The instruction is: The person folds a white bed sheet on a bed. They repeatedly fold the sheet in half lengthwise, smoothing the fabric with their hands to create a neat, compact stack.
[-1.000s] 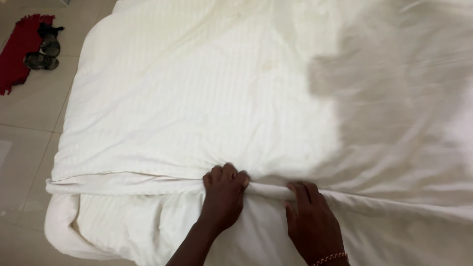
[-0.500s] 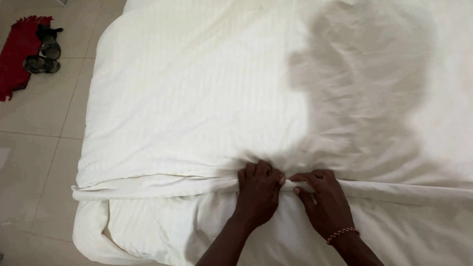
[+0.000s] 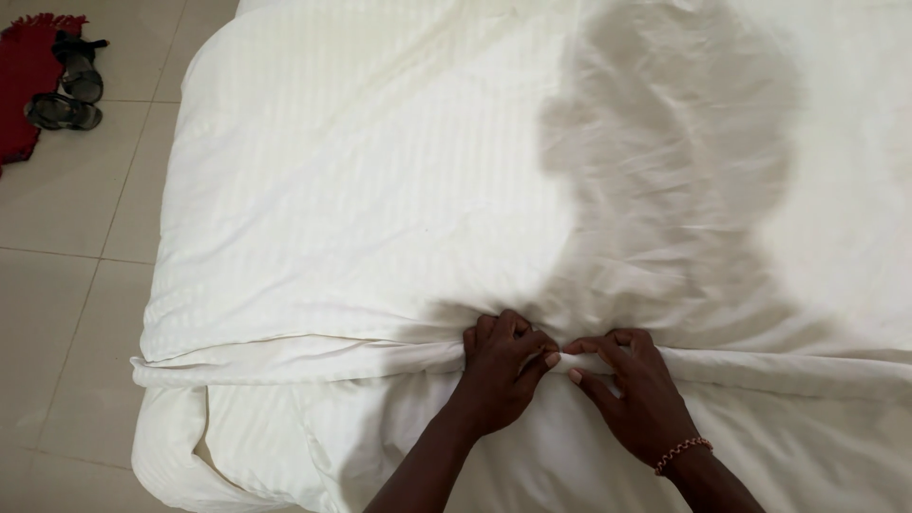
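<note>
Your left hand (image 3: 501, 366) and right hand (image 3: 635, 391) both pinch the sheet's folded edge (image 3: 304, 359) mid-bed (image 3: 380, 171). Fold runs straight leftward; near corner (image 3: 180, 446) looks loose.

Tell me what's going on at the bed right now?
A person leans over a bed, both hands side by side on the folded edge of a white striped duvet. The left hand and right hand each pinch the rolled fold near its middle, fingers curled around the fabric, thumbs nearly meeting. The right wrist wears a beaded bracelet. On the tiled floor to the left lie a pair of dark sandals beside a red mat.
</note>
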